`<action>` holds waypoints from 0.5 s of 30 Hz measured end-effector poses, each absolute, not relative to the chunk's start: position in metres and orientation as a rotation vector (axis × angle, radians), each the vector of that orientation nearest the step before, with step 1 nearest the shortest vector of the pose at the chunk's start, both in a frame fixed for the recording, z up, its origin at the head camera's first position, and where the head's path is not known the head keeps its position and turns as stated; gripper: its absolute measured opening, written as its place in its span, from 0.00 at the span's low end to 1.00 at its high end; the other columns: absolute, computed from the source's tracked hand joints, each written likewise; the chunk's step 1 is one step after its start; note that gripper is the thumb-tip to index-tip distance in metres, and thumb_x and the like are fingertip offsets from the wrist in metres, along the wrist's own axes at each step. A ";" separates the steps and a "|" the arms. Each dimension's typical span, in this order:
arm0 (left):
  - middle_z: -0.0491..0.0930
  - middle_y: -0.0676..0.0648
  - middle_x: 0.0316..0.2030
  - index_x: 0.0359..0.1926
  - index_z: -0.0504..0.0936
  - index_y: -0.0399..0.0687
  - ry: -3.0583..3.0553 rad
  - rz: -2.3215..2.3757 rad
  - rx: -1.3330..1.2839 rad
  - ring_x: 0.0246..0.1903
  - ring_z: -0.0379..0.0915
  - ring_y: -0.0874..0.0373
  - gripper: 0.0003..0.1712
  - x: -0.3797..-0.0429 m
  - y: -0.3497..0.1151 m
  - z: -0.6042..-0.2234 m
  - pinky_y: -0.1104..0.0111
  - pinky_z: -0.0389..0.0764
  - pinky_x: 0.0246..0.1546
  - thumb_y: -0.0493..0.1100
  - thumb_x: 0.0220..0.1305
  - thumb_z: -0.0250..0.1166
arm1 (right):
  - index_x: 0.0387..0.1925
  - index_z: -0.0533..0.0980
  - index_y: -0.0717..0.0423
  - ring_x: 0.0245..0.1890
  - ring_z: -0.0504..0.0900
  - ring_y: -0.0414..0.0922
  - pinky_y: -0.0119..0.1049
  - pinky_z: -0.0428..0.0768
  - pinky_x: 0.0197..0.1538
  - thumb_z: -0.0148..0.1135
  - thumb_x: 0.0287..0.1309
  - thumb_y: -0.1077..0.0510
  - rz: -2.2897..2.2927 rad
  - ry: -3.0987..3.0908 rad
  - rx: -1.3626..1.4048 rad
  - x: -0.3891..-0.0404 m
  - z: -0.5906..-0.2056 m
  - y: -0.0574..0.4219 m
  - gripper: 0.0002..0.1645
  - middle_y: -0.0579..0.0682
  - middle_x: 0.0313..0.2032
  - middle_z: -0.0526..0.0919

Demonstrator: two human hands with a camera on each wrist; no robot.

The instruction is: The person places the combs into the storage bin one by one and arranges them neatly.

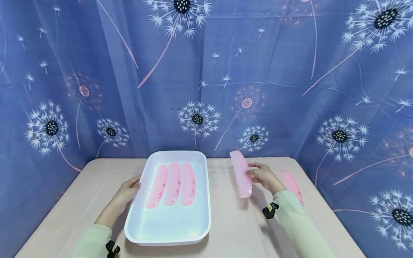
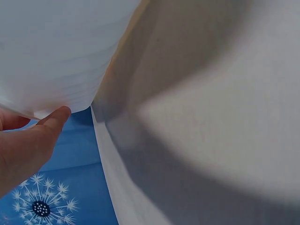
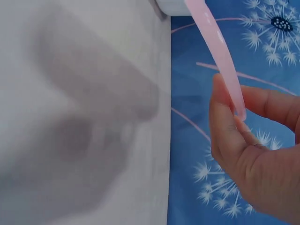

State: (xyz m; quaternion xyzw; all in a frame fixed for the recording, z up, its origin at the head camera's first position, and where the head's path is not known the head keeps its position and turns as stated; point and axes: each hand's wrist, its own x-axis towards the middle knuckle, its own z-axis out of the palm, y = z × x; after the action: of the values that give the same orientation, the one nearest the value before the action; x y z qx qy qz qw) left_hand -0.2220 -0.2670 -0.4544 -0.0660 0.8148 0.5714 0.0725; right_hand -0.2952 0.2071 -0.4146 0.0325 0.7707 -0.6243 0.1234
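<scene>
My right hand (image 1: 265, 176) pinches a pink comb (image 1: 239, 172) by its curved back, above the table to the right of the tray. In the right wrist view the comb (image 3: 220, 49) shows edge-on between thumb and fingers. My left hand (image 1: 125, 193) grips the left rim of a white plastic tray (image 1: 167, 240), with thumb and fingers on either side of the rim in the left wrist view. Inside the tray lie three pink combs (image 1: 173, 184), side by side with printed patterns near their lower ends.
Another pink comb (image 1: 291, 184) lies on the table at the right, partly hidden by my right forearm. A pale cloth covers the table (image 1: 226, 222). Blue dandelion-print curtains (image 1: 219, 118) stand behind and at both sides.
</scene>
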 end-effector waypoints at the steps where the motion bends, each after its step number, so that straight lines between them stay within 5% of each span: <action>1: 0.52 0.29 0.70 0.73 0.48 0.33 2.446 1.717 -0.198 0.68 0.50 0.33 0.30 -0.222 -0.267 -0.454 0.46 0.56 0.68 0.40 0.76 0.41 | 0.66 0.60 0.73 0.27 0.79 0.39 0.31 0.83 0.34 0.58 0.57 0.70 -1.814 2.249 0.097 -0.296 -0.414 0.205 0.35 0.55 0.36 0.80; 15: 0.52 0.28 0.69 0.73 0.48 0.32 2.442 1.726 -0.193 0.68 0.51 0.33 0.29 -0.224 -0.267 -0.456 0.47 0.57 0.67 0.40 0.76 0.41 | 0.63 0.64 0.73 0.32 0.80 0.40 0.34 0.82 0.38 0.56 0.54 0.70 -1.777 2.220 -0.113 -0.304 -0.402 0.176 0.33 0.55 0.38 0.81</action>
State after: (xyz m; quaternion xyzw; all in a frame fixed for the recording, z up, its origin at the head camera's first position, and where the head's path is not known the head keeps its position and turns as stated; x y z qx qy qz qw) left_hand -0.2236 -0.2672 -0.4556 -0.0642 0.8128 0.5744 0.0725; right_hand -0.3039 0.1755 -0.4016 -0.0392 0.7717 -0.6175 0.1473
